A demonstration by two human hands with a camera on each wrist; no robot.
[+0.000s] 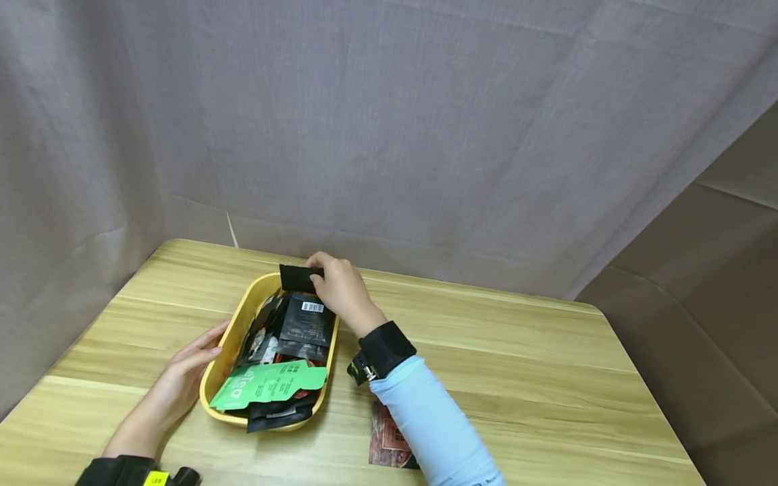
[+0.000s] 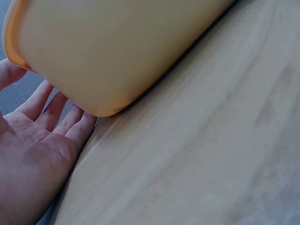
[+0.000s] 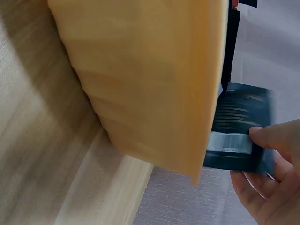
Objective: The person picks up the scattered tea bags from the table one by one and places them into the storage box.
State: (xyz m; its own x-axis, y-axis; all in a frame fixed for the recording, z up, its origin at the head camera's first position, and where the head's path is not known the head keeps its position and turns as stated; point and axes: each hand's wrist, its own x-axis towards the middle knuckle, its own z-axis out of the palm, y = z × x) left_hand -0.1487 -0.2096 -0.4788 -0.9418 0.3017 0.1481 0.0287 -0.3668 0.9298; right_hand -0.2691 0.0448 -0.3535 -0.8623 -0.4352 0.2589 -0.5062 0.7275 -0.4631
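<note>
A yellow basket [image 1: 248, 314] full of packets sits on the left part of the wooden table. My right hand [image 1: 342, 287] is at its far end and pinches a black sachet [image 1: 296, 278] over the rim. In the right wrist view this sachet [image 3: 239, 112] has a pale label strip and lines of small print, with the thumb on its face. My left hand [image 1: 185, 374] rests its loosely straight fingers against the basket's left outer side, the thumb by the rim. In the left wrist view the fingers [image 2: 56, 110] lie along the yellow wall [image 2: 108, 51].
Inside the basket lie several dark sachets, one with a white barcode [image 1: 306, 320], and a green tea packet [image 1: 267, 385] across the near end. A dark red printed packet [image 1: 385, 439] lies on the table [image 1: 516, 378], partly under the right sleeve. Grey cloth [image 1: 389, 121] hangs behind.
</note>
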